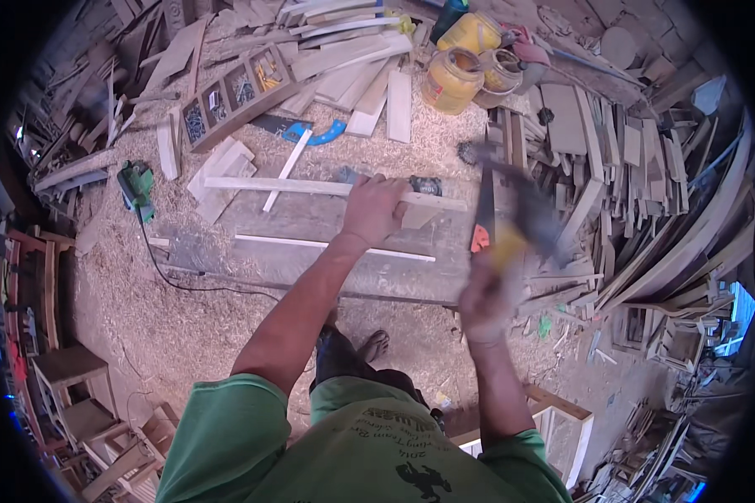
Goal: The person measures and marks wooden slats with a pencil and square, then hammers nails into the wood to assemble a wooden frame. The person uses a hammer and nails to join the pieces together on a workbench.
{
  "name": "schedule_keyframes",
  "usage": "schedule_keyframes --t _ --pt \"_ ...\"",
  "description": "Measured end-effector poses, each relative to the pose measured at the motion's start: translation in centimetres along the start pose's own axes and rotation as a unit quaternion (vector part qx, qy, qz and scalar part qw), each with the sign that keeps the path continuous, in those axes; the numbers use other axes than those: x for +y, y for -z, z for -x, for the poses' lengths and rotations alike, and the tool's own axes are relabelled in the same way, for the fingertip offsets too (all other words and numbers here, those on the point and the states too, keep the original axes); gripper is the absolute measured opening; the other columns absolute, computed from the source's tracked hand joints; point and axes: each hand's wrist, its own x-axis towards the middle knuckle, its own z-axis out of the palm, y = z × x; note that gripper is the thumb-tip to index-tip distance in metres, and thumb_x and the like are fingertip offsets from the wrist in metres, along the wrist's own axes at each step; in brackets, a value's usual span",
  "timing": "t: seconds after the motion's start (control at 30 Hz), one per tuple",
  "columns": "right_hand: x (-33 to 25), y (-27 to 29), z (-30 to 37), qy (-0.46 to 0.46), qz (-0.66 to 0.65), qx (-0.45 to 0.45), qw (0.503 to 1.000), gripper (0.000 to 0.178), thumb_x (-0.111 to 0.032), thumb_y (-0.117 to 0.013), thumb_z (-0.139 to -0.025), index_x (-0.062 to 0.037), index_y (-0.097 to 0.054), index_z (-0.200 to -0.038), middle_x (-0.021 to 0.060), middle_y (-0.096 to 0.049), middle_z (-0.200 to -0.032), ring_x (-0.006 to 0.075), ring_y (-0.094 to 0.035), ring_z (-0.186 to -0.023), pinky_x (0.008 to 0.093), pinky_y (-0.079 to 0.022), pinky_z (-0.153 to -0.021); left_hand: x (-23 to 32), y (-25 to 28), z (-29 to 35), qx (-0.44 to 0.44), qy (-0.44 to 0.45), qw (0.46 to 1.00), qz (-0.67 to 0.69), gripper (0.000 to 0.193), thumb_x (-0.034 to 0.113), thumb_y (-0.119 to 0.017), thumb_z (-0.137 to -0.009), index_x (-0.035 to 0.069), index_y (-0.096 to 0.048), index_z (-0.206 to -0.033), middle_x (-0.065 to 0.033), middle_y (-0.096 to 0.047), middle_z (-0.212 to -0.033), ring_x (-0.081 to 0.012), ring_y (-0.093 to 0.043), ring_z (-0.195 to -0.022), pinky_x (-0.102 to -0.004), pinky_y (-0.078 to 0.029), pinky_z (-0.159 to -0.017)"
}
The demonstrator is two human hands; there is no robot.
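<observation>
My left hand is wrapped over a long pale wooden strip lying across the workbench. A hammer with some yellow on its handle is in my right hand, raised to the right of the strip's end. Motion smears both the hammer and the fingers round it. Just beyond that hand, a saw with a dark blade and an orange handle lies on the bench. A thinner strip rests nearer me, and a short narrow stick passes under the long strip.
A divided wooden box holds screws and other small hardware. Near it lies a blue-handled saw. Yellow plastic jars stand at the back. A green corded power tool sits at left. Stacked wood offcuts crowd the right; shavings cover much around.
</observation>
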Motion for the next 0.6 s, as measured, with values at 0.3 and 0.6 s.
schedule_keyframes --t 0.3,0.6 --pt "-3.5 1.2 -4.9 -0.176 -0.144 -0.026 0.974 0.064 0.0 -0.06 -0.109 -0.0057 -0.043 -0.171 0.024 -0.076 -0.101 0.0306 -0.072 -0.077 0.04 -0.058 -0.072 -0.3 0.1 0.3 -0.031 0.027 0.999 -0.017 0.026 0.024 -0.081 -0.085 0.017 -0.076 -0.11 -0.0075 -0.076 -0.098 -0.032 -0.07 -0.102 -0.0493 -0.049 -0.094" --pt "0.2 -3.2 3.8 -0.255 -0.048 -0.211 0.942 0.061 -0.004 -0.064 -0.108 -0.0114 -0.049 -0.167 0.0263 -0.07 -0.093 0.0487 -0.068 -0.078 0.0509 -0.057 -0.074 0.0 0.2 -2.2 -0.035 0.023 0.999 -0.028 0.028 0.025 -0.081 -0.088 0.018 -0.076 -0.114 -0.0077 -0.077 -0.099 -0.0314 -0.07 -0.104 -0.0487 -0.048 -0.096"
